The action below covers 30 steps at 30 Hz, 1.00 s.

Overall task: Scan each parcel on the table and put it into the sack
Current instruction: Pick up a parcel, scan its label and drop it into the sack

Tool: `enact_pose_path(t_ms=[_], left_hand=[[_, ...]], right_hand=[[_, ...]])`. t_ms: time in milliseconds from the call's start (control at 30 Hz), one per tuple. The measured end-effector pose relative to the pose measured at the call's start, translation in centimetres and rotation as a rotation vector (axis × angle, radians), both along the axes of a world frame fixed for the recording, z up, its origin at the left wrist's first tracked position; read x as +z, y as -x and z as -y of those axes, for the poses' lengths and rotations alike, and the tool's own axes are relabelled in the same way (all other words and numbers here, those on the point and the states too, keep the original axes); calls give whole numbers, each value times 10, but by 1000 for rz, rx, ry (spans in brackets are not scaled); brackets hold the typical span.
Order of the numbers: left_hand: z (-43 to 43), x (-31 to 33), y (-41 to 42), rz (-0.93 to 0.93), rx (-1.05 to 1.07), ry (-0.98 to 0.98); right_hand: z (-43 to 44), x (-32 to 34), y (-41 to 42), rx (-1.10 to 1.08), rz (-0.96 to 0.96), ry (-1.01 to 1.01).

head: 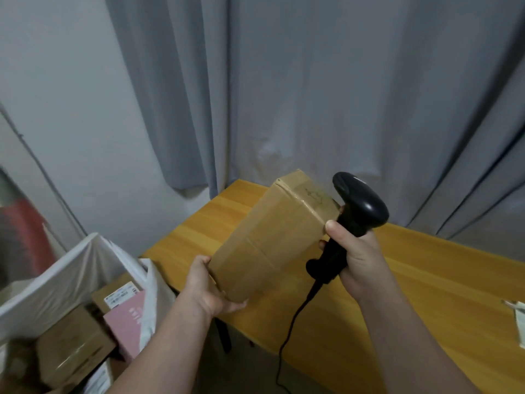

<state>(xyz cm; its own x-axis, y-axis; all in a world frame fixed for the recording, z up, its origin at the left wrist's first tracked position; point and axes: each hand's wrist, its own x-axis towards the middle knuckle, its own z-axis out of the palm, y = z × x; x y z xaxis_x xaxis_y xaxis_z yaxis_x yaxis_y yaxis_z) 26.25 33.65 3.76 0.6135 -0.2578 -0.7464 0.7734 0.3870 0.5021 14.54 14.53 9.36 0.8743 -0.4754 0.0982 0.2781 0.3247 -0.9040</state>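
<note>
A long brown cardboard parcel point(270, 237) is held tilted in the air above the left end of the wooden table point(426, 294). My left hand point(210, 288) grips its lower near end from below. My right hand point(355, 260) grips the handle of a black corded barcode scanner point(360, 206), whose head sits right against the parcel's upper right end. The white sack point(71, 274) stands open at the lower left, beside the table. Inside it lie brown boxes point(74, 345), one with a white label, and a pink parcel point(127, 319).
Grey curtains point(312, 95) hang behind the table and a white wall is at the left. A small white paper item point(518, 319) lies at the table's right edge. The scanner cable point(287, 336) hangs down in front of the table.
</note>
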Motion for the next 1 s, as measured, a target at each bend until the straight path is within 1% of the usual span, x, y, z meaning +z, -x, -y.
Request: enact_pose_path(t_ms=[100,200,267,333,367,400,467,500,533,567,633,667,700,733,767,833,867,933,1000], left_hand=[[-20,6,-1,23,-7,27],[-40,17,2,120,40,54],[-52,21,5,256,65,44],[-63,25,10,471,-4,-17],[-68,27,13,596,-78,-108],[-72,30,16,743,-183,-262],[-74,34,16,1008,-410,-752],[-75,35,14,1109,-451,-970],[-76,38,13,1187,-452,-1118],[-78,39,9,1266,-435,-1200],[-82,42,-1,1411,-446,-1268],[-84,45,-5,1450,-486,-1267],[-87,48,-8,1435,-523,-1228],[-88,52,-10,1360,-553,-1138],[-90,55,-12,1256,-550,-977],[-93,56,-11,997,-479,-563],[-96,54,-10,891,-448,-418],[-99,51,-10,789,-449,-298],[-101,50,-6,756,-464,-227]], right_hand=[[-21,5,-6,16,51,-15],[-42,11,-11,16,72,-22],[-49,13,-14,-25,75,-82],[-51,15,-17,-79,68,-175],[-51,15,-19,-107,54,-229],[-51,15,-22,-136,32,-279],[-51,14,-28,-206,-24,-353],[-52,15,-31,-242,-55,-371],[-54,17,-34,-274,-85,-377],[-56,19,-36,-298,-112,-374],[-59,25,-39,-315,-153,-354],[-60,29,-39,-307,-170,-334],[-61,33,-38,-290,-182,-309],[-61,37,-37,-261,-186,-289],[-61,40,-35,-231,-183,-273],[-63,43,-31,-194,-186,-244],[-64,43,-29,-183,-195,-230],[-69,38,-26,-166,-209,-216],[-75,29,-24,-140,-232,-212]])
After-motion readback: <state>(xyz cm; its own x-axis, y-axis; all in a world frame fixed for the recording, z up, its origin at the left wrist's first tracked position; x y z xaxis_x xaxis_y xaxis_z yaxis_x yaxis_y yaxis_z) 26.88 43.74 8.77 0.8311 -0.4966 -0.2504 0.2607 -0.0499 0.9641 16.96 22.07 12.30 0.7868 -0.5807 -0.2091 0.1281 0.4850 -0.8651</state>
